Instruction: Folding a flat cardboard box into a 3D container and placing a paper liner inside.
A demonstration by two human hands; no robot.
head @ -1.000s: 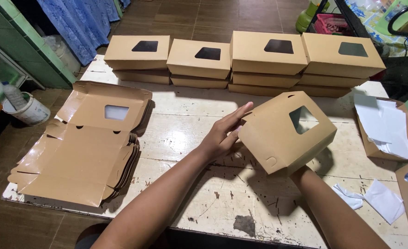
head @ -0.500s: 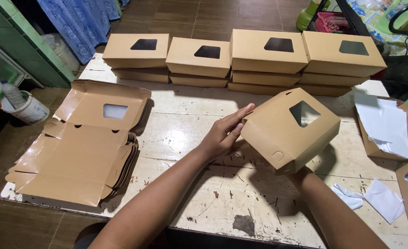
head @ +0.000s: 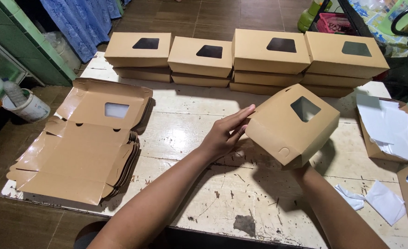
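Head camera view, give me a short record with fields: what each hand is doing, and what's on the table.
left hand: open, fingertips against the left side of the folded box
right hand: mostly hidden under that box, holding it up, tilted
box: brown cardboard, closed, window cutout on top
back row: finished boxes stacked in four piles
left of table: flat box blanks in a pile
right edge: open box of white paper sheets
table: worn white top

Bright overhead light, sharp focus. Dark shadows fall on the bench (head: 190,133) (edges bend slightly, wide lens).
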